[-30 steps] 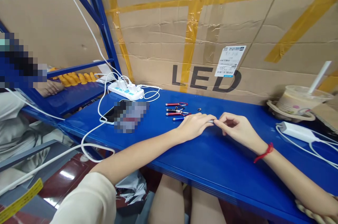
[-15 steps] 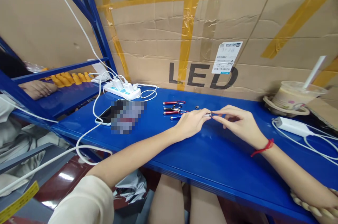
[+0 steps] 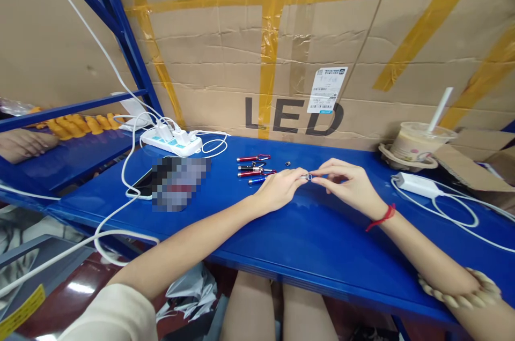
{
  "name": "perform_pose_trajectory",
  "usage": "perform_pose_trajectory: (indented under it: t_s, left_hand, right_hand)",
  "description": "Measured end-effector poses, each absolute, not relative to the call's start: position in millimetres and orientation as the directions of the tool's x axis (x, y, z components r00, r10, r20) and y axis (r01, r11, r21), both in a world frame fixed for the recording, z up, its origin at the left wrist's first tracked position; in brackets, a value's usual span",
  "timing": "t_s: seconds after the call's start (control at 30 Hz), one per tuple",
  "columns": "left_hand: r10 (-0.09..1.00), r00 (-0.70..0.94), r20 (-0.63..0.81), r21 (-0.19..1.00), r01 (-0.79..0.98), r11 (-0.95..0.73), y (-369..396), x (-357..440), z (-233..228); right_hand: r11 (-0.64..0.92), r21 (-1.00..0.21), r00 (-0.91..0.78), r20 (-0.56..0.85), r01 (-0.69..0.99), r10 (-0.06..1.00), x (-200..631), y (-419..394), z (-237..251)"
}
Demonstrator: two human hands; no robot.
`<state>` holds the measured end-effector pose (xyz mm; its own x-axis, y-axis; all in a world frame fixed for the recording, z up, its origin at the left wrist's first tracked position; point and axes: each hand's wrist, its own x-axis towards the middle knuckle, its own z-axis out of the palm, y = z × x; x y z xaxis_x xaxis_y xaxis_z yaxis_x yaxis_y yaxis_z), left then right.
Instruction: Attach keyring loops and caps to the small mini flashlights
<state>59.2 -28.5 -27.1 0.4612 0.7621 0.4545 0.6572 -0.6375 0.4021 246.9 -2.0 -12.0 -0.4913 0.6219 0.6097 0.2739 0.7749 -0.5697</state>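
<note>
A: Your left hand and right hand meet fingertip to fingertip just above the blue counter, and between them sits a small silver piece.

B: Right, both hands are pinched shut on it. Your left thumb and forefinger close on one end, your right fingertips on the other, the remaining fingers loosely curled.

A: What the piece is exactly, I cannot tell; it is tiny and half hidden by your fingers.

B: Just beyond your left hand lie the little pens, red ones and a blue one, side by side, touching or nearly so.

A: And a tiny dark part rests alone on the counter just behind your fingertips.

B: Further out past your left hand there is a phone on a white cable, and behind it a power strip.

A: Off beyond your right hand sits a white charger, and behind that a drink cup with a straw.

B: A red string circles your right wrist, and a cardboard box stands behind everything.
</note>
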Motion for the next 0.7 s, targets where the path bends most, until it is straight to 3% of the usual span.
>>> perform_pose_trajectory:
  t_s: [0.43,0.7]
  left_hand:
    - [0.758,0.524,0.388,0.379,0.659,-0.650,-31.5,58.6,-30.1]
    - [0.725,0.552,0.412,0.335,0.648,-0.684,-28.3,58.1,-36.0]
  right_hand:
    - [0.693,-0.685,-0.530,0.510,0.225,0.677,248.0,0.5,-14.2]
    - [0.716,-0.676,-0.563,0.530,0.171,0.635,246.0,-1.6,-21.0]
